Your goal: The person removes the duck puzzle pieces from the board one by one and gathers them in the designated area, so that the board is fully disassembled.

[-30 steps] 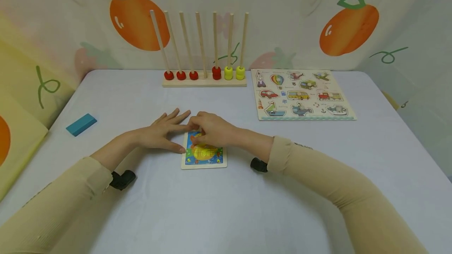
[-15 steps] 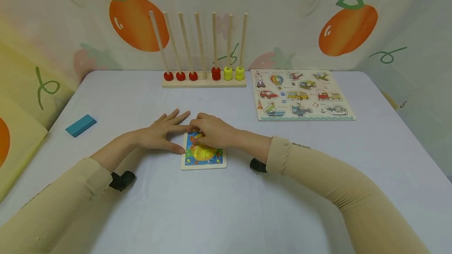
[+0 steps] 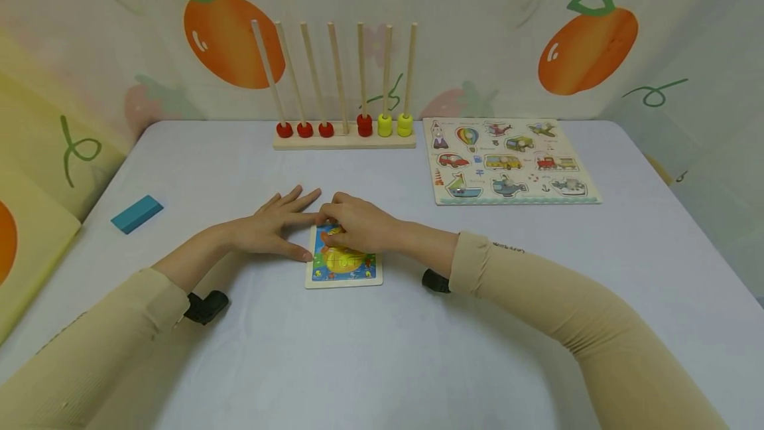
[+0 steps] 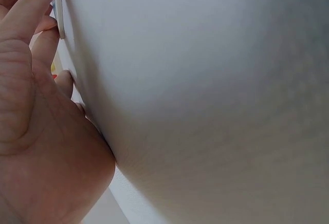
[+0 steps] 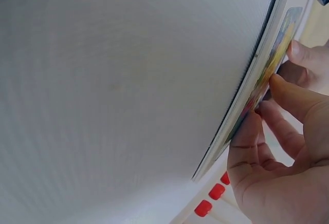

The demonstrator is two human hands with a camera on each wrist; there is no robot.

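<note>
A small jigsaw puzzle (image 3: 345, 274) with a yellow picture on blue, framed by a pale border, lies flat mid-table. My left hand (image 3: 271, 229) is spread beside it, thumb at the left border and index finger reaching its upper left corner. Over the puzzle's upper part bends my right hand (image 3: 361, 223), covering some of the picture. The right wrist view has that hand's thumb (image 5: 290, 93) on the puzzle's face and curled fingers at its far side; any single piece between them is hidden. In the left wrist view, the left palm (image 4: 51, 142) rests near the white tabletop.
Behind the hands stands a wooden peg rack (image 3: 345, 143) with red and yellow beads. A vehicle-picture board (image 3: 477, 201) lies at the back right, and a blue block (image 3: 137, 214) at the left. A printed cloth (image 3: 471, 38) hangs behind the table.
</note>
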